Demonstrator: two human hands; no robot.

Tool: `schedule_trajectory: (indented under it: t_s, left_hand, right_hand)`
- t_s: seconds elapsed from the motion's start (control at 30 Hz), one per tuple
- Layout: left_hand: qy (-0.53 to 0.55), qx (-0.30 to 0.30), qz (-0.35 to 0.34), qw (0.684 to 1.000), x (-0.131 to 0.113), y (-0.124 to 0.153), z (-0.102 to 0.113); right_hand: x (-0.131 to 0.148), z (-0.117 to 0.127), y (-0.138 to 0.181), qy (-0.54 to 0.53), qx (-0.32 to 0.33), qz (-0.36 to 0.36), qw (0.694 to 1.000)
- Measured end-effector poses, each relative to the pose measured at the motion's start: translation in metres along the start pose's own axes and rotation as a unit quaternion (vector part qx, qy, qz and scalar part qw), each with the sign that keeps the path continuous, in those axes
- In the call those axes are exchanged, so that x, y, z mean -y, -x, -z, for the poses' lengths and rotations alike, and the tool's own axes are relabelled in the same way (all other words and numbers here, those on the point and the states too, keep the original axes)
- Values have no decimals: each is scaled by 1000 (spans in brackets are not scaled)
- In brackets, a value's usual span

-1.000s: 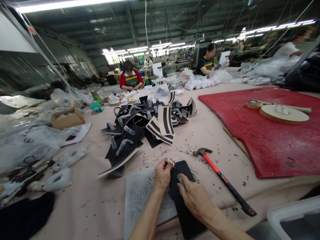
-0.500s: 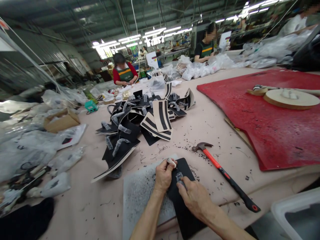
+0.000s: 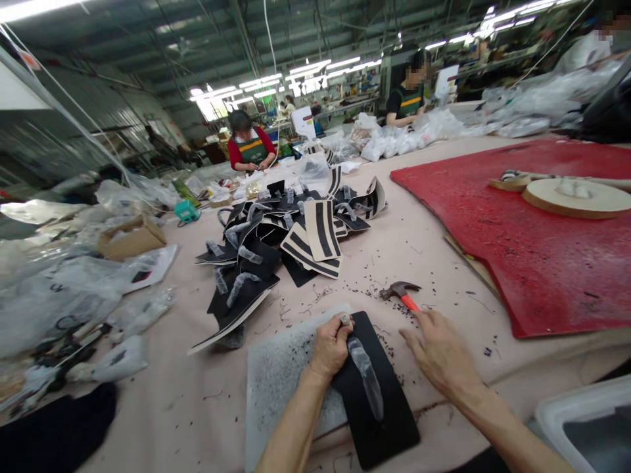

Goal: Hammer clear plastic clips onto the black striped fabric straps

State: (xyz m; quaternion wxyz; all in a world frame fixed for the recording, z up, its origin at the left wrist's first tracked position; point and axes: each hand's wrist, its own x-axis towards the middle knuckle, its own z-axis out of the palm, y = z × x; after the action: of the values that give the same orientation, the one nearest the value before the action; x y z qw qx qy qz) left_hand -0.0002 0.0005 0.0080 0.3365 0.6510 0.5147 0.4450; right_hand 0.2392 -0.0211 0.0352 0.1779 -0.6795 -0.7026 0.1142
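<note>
My left hand is closed around a short, pale-wrapped metal punch, its round top end facing up. The punch stands at the upper left edge of a black panel. A handle in clear plastic wrap runs along the panel, which lies partly on a grey speckled slab. My right hand, slightly blurred, is over the handle of a claw hammer, thumb and fingers apart. The hammer lies on the table, much of its handle hidden under my hand and forearm.
Ahead lies a heap of black panels with wrapped handles and striped beige backs. A red mat bears a tape roll. Plastic bags and a cardboard box are left. Two people work across the table.
My right hand has left the wrapped handle on the panel and moved right, over the hammer. My left hand keeps the punch, now more upright.
</note>
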Motion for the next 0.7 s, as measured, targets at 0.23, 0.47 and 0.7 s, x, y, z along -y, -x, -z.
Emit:
schedule_trajectory:
  t_s: [0.23,0.47,0.7]
  left_hand:
    - [8,-1,-22,1000,3,2,-1]
    - [22,3,-20,1000,11,2,-5]
    - [2,5,-28,1000,9,1,-3]
  right_hand:
    - [-46,9,-9,-188,188,-166,950]
    - [16,53,-3,-255,127,-84,955]
    - [30,71,9,24,1,235,972]
